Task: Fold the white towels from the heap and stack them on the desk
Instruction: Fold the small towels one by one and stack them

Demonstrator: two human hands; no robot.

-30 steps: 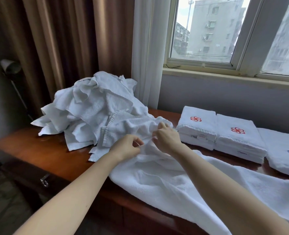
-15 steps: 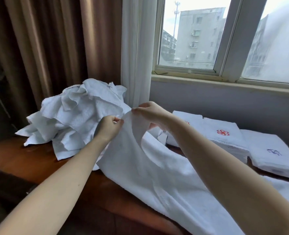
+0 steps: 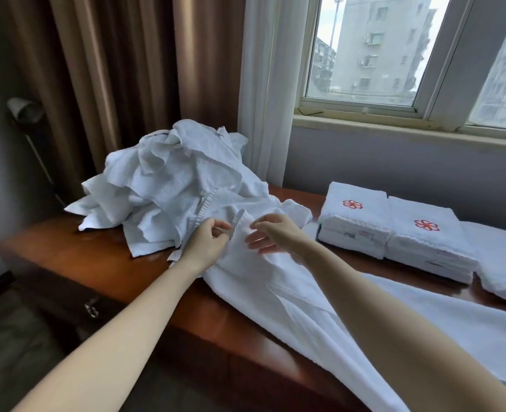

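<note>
Well, from my remote seat I see the loose towel (image 3: 305, 295) lying across the tabletop (image 3: 76, 251), one end bunched against the heap (image 3: 168, 185) and the rest running toward the near right, over the front edge. My left hand (image 3: 205, 248) has its fingers curled, and they seem to pinch a raised ridge of that towel's near end. My right hand (image 3: 275, 236) sits just beside it with its fingers loosely spread over the cloth, gripping nothing that I can make out. Two folded stacks with red emblems (image 3: 354, 215) (image 3: 424, 242) stand side by side on the right of the tabletop, under the window (image 3: 373, 55), with another folded pile (image 3: 504, 263) beyond them. I judge this towel to be soft, limp and fairly bulky. It should sag wherever it is unsupported and drag on the heap rather than slide free. A pinch in the middle would only gather a lump, so I would look for the hemmed short edge and take it at its two corners, one in each hand. Held that way it can hang flat. The weight looks light, but the length hanging off the front could pull it floorwards if I let go.
</note>
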